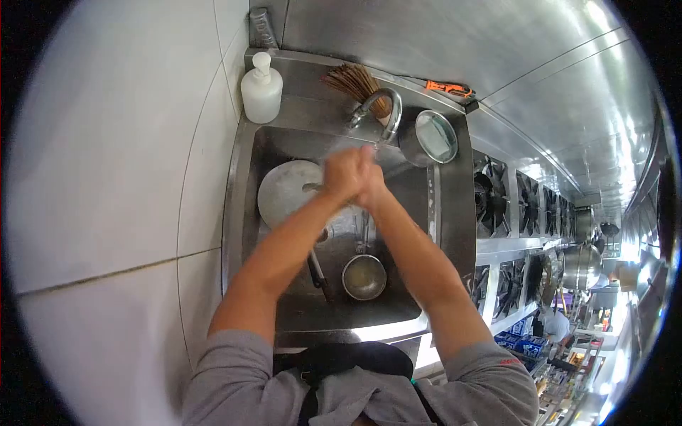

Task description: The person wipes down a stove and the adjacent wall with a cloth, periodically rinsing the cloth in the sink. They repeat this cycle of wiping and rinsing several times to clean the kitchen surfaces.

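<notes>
Tiled wall [135,156] at left, beside a steel sink [288,316]. The left hand [342,174] and right hand [372,190] are pressed together, blurred, just below the outlet of the faucet [396,113], apparently so that water reaches both; whether they enclose anything cannot be told. The faucet arches forward from the rear ledge [302,92], where the pump bottle [261,97] stands upright, probably for easy reach. The small pan [364,277] sits inside the sink, likely so drips stay contained.
</notes>
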Tool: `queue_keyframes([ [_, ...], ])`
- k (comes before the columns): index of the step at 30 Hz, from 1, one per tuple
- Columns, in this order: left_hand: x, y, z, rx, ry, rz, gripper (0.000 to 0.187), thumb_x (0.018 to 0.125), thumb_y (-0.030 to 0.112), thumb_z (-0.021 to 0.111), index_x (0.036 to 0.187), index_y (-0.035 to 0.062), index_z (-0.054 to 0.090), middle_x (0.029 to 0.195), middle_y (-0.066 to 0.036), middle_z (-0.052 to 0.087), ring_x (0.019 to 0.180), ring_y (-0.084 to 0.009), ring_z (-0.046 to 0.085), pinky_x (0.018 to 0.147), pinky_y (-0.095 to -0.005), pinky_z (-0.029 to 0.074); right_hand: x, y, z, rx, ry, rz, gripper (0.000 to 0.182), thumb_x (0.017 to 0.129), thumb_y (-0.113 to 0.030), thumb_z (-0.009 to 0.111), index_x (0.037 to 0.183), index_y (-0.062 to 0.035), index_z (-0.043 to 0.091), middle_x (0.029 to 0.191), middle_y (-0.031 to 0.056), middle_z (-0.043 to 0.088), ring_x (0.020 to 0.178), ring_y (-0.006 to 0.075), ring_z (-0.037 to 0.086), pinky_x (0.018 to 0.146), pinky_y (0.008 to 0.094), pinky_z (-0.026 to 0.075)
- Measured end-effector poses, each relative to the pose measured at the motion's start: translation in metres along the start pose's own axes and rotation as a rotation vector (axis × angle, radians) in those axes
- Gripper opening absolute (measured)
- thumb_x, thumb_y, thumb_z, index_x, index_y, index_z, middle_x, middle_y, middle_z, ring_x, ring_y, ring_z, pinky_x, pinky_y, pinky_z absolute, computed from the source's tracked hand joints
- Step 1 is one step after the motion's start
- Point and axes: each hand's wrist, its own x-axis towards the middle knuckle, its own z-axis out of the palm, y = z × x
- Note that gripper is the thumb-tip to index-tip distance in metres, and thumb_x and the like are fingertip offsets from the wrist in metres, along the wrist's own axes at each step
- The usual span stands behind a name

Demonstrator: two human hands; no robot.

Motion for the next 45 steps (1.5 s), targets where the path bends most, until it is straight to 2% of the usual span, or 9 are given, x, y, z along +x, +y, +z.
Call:
queue_keyframes([
  [5, 0.055, -0.040, -0.035, 0.055, -0.514, -0.426, 0.039, 0.091, 0.040, 0.064, 0.085, 0.0021, 0.070, 0.085, -0.020, 0.070, 0.072, -0.0299, 0.067, 0.063, -0.0426, 0.049, -0.024, -0.047, -0.005, -1.023, -0.247, -0.068, 0.034, 0.095, -0.030, 0.064, 0.113, -0.0016, 0.064, 0.101, 0.0089, 0.068, 0.091, 0.0211, 0.066, 0.084, 0.0373, 0.053],
  [11, 0.033, -0.054, -0.072, -0.010, -0.890, -0.152, 0.040, 0.091, 0.037, 0.066, 0.113, 0.0033, 0.068, 0.099, -0.008, 0.072, 0.092, -0.0159, 0.066, 0.081, -0.0334, 0.051, -0.046, -0.097, -0.024, -0.296, -0.185, -0.226, 0.030, 0.094, -0.023, 0.060, 0.112, 0.0008, 0.065, 0.104, 0.0127, 0.068, 0.098, 0.0256, 0.065, 0.089, 0.0417, 0.052],
  [16, 0.021, -0.001, -0.044, -0.899, -0.571, -0.369, 0.036, 0.094, 0.031, 0.062, 0.115, 0.0014, 0.068, 0.102, -0.015, 0.071, 0.098, -0.0181, 0.065, 0.087, -0.0298, 0.049, -0.019, -0.060, -0.008, 0.362, -0.047, 0.038, 0.054, 0.097, -0.049, 0.042, 0.122, -0.0028, 0.056, 0.119, 0.0146, 0.062, 0.108, 0.0361, 0.060, 0.093, 0.0524, 0.047],
  [24, 0.003, 0.013, -0.003, 0.052, 0.002, -0.189, 0.042, 0.095, 0.032, 0.057, 0.065, 0.0034, 0.059, 0.068, -0.019, 0.061, 0.063, -0.0322, 0.061, 0.063, -0.0415, 0.047, 0.050, 0.015, -0.051, -0.939, -0.106, -0.706, 0.031, 0.095, -0.037, 0.059, 0.116, -0.0148, 0.058, 0.100, 0.0098, 0.066, 0.091, 0.0306, 0.060, 0.081, 0.0463, 0.050],
  [29, -0.009, -0.005, 0.005, 0.177, 0.140, -0.279, 0.047, 0.096, 0.031, 0.056, 0.056, 0.0052, 0.055, 0.058, -0.020, 0.056, 0.054, -0.0390, 0.057, 0.053, -0.0478, 0.044, 0.023, 0.028, -0.030, -0.079, -0.166, -0.244, 0.047, 0.097, -0.047, 0.054, 0.121, -0.0069, 0.056, 0.103, 0.0079, 0.066, 0.094, 0.0275, 0.062, 0.083, 0.0433, 0.051],
  [32, 0.008, -0.016, -0.009, 0.166, 0.044, -0.299, 0.048, 0.096, 0.034, 0.057, 0.057, 0.0051, 0.056, 0.059, -0.019, 0.058, 0.055, -0.0390, 0.059, 0.056, -0.0462, 0.047, 0.033, 0.035, -0.055, 0.191, -0.627, -0.280, 0.051, 0.099, -0.051, 0.047, 0.120, -0.0057, 0.058, 0.105, 0.0090, 0.065, 0.093, 0.0256, 0.063, 0.081, 0.0433, 0.051],
  [39, 0.027, -0.014, -0.024, -0.430, -0.166, -0.518, 0.048, 0.091, 0.039, 0.065, 0.061, 0.0034, 0.058, 0.063, -0.014, 0.065, 0.059, -0.0302, 0.064, 0.064, -0.0421, 0.051, -0.024, -0.041, -0.007, -0.381, -0.158, 0.012, 0.030, 0.100, -0.029, 0.054, 0.115, -0.0045, 0.062, 0.107, 0.0116, 0.067, 0.096, 0.0257, 0.067, 0.084, 0.0400, 0.055],
  [43, -0.021, -0.071, -0.019, 0.019, -0.288, 0.052, 0.038, 0.086, 0.035, 0.074, 0.097, -0.0009, 0.071, 0.093, -0.012, 0.073, 0.079, -0.0154, 0.067, 0.074, -0.0318, 0.053, -0.036, -0.080, -0.035, -0.111, -0.168, -0.193, 0.036, 0.102, -0.032, 0.050, 0.119, -0.0020, 0.058, 0.116, 0.0148, 0.064, 0.108, 0.0278, 0.062, 0.096, 0.0439, 0.049],
  [45, -0.004, -0.065, -0.054, -0.155, -0.908, -0.521, 0.041, 0.085, 0.030, 0.075, 0.111, -0.0016, 0.069, 0.103, -0.012, 0.072, 0.088, -0.0168, 0.068, 0.081, -0.0307, 0.053, -0.046, -0.076, -0.039, 0.005, -0.152, -0.205, 0.038, 0.102, -0.033, 0.048, 0.120, -0.0015, 0.057, 0.118, 0.0153, 0.063, 0.112, 0.0285, 0.060, 0.100, 0.0456, 0.046],
])
